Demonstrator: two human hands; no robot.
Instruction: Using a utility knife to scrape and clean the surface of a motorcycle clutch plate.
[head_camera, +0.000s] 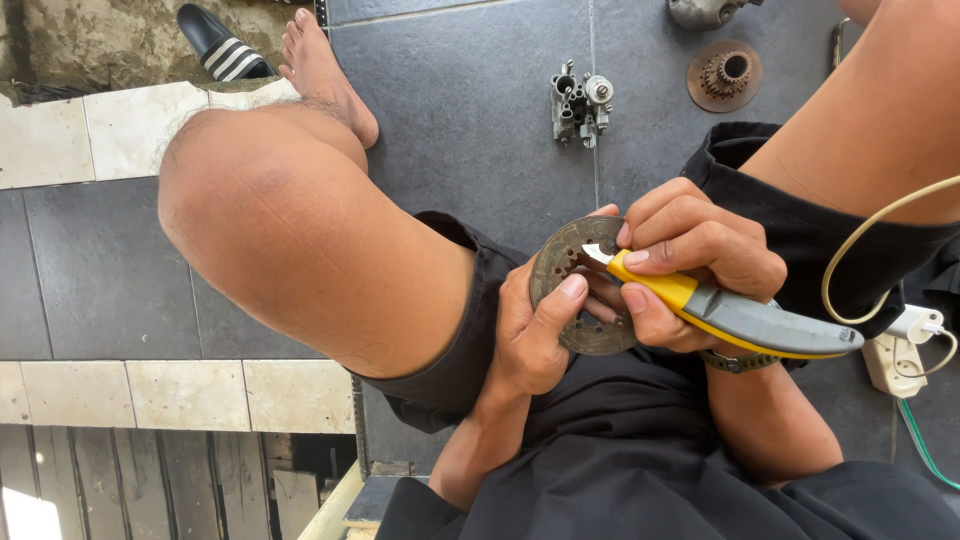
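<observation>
Both hands, left (530, 330) and right (690, 260), grip disc (575, 290) and knife (740, 315) over lap.

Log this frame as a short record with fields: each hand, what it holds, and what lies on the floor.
left hand: grips a round perforated metal disc at its edge
right hand: holds a yellow-and-grey knife, blade on the disc
posture: seated, knee raised
floor: small metal carburettor-like part, rusty toothed sprocket, striped sandal
right edge: white power strip
</observation>
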